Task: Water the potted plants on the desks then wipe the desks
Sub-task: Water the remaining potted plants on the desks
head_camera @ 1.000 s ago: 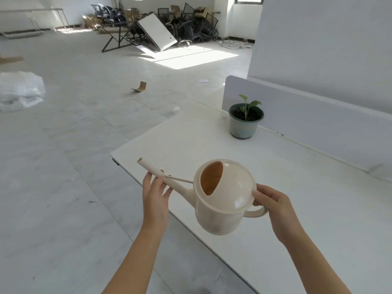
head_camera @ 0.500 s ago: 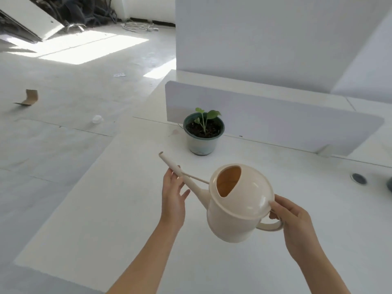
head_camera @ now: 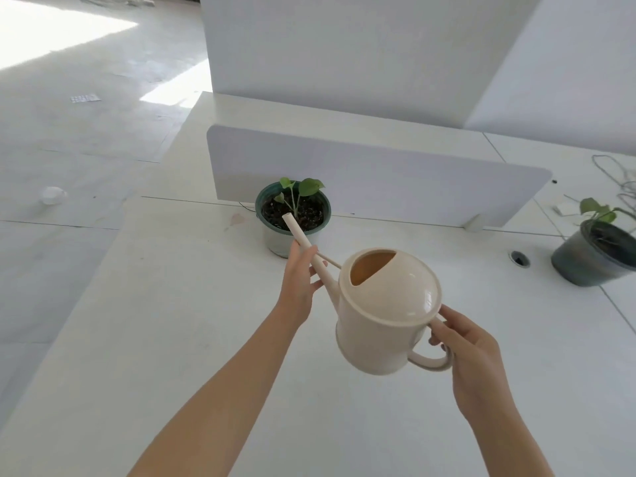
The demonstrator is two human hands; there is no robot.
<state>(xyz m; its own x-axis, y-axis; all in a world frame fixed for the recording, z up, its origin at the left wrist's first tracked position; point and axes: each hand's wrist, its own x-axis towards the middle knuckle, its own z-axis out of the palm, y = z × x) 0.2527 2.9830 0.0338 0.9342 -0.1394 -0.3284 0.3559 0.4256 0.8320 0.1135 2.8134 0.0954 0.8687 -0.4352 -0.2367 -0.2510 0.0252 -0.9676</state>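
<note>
I hold a cream watering can (head_camera: 382, 321) above the white desk (head_camera: 172, 321). My right hand (head_camera: 468, 352) grips its looped handle. My left hand (head_camera: 299, 280) steadies the long spout from the left side. The spout's tip lies over the soil of a small green potted plant (head_camera: 292, 215) that stands against the low grey divider (head_camera: 378, 173). A second potted plant (head_camera: 595, 249) in a dark pot stands at the right edge of the view.
A round cable hole (head_camera: 520, 259) sits in the desk left of the dark pot. Loose cables (head_camera: 619, 180) lie on the far right desk. The desk's left edge drops to a pale tiled floor with a small white object (head_camera: 51, 195).
I have come closer to the desk and the view has swung right. The can's spout has moved forward until its tip is over the green pot. The second plant has come into view.
</note>
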